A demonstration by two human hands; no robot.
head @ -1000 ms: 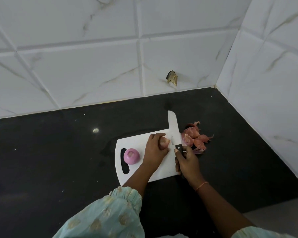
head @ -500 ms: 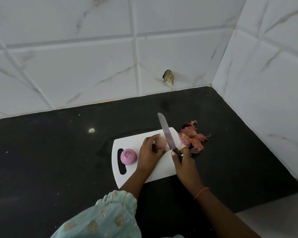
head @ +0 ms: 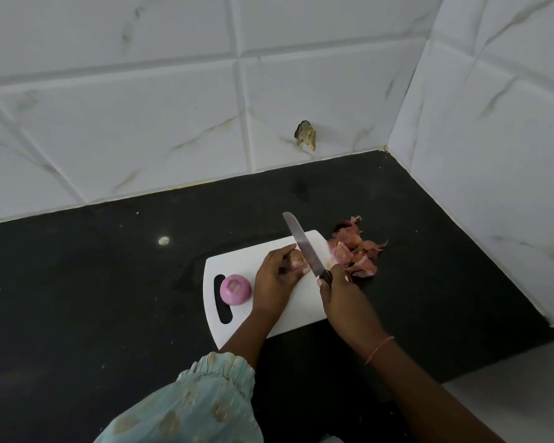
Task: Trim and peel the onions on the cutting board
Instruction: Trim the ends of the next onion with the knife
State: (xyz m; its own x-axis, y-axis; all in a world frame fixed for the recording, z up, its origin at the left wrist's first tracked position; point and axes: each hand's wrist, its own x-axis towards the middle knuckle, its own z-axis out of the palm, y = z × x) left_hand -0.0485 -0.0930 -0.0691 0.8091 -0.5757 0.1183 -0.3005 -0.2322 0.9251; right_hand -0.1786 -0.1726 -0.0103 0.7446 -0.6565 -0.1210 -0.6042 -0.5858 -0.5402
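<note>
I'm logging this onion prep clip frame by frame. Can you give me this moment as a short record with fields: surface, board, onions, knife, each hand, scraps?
surface: black countertop in a corner of white tiled walls
board: white cutting board, handle slot toward the left
peeled onion: peeled pink onion sits on the board beside the slot
unpeeled onion: brown-skinned onion on the board
left hand: left hand holds the brown-skinned onion
right hand: right hand grips the knife handle
knife: knife, blade right beside the held onion, tip pointing toward the back wall
scraps: pile of onion skins off the board's right end
</note>
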